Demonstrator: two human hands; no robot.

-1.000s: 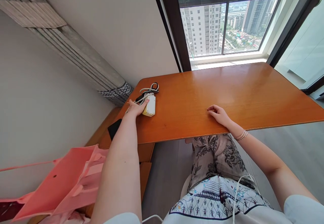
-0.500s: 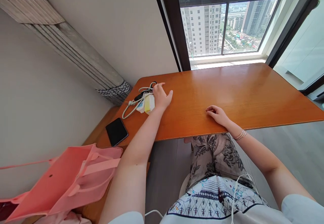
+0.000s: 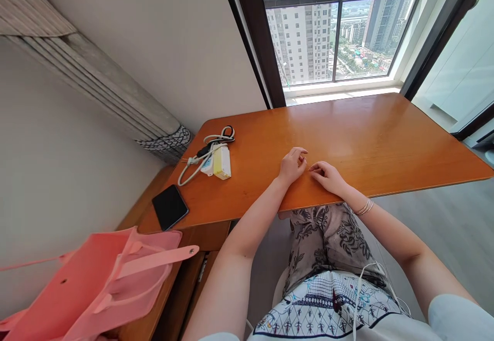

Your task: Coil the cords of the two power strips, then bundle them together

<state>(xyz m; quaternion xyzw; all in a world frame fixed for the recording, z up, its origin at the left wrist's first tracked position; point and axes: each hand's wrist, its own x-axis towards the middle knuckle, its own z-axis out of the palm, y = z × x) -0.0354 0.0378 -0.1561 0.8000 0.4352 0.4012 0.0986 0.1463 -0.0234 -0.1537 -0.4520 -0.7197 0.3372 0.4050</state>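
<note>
My left hand (image 3: pixel 293 166) rests near the front edge of the wooden table (image 3: pixel 262 140), its fingers loosely bent and apart, with nothing seen in them. Just to its right lies my right hand (image 3: pixel 326 176), palm down, also relaxed and without any object; a small gap separates the two. Farther left on the tabletop are a small white and yellow box (image 3: pixel 222 163), a white power strip (image 3: pixel 207 166) partly hidden beside it, and a tangled pale cable (image 3: pixel 188 173) with a black plug. A black tablet or phone (image 3: pixel 170 207) lies flat at the left corner.
A pink open bag (image 3: pixel 92 274) stands at the lower left, below the table's left end. The gathered grey curtain (image 3: pixel 127 104) hangs beside the wall there. Behind the table is a window (image 3: pixel 335 37). A white cord (image 3: pixel 360 289) hangs over my clothing.
My left hand has moved from beside the box and cables, rightward and nearer, to lie next to my right hand. My right hand has stayed about where it was. The view has shifted slightly.
</note>
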